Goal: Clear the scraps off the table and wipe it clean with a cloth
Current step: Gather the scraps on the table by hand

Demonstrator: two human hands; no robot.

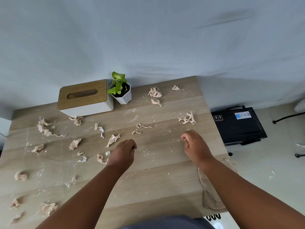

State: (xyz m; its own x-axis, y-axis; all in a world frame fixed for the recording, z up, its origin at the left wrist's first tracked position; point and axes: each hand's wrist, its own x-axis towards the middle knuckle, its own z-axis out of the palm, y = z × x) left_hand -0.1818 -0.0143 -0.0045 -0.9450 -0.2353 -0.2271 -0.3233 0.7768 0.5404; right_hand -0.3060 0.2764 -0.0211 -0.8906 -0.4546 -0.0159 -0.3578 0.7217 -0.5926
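Observation:
Several crumpled beige scraps lie across the wooden table [158, 176], with crumbs and white smears between them. One scrap [113, 140] lies just left of my left hand [123, 153]. A stringy scrap [187, 119] lies beyond my right hand [195, 146]. More scraps lie at the far left [43, 128], the back [154, 92] and the near left [49, 208]. Both hands hover over the middle of the table with fingers curled in, and nothing shows in either. A beige cloth [210, 194] lies at the table's right front edge, partly under my right forearm.
A white tissue box [85, 98] with a wooden lid and a small potted plant [120, 90] stand at the back by the wall. A black device [239, 126] sits on the floor right of the table.

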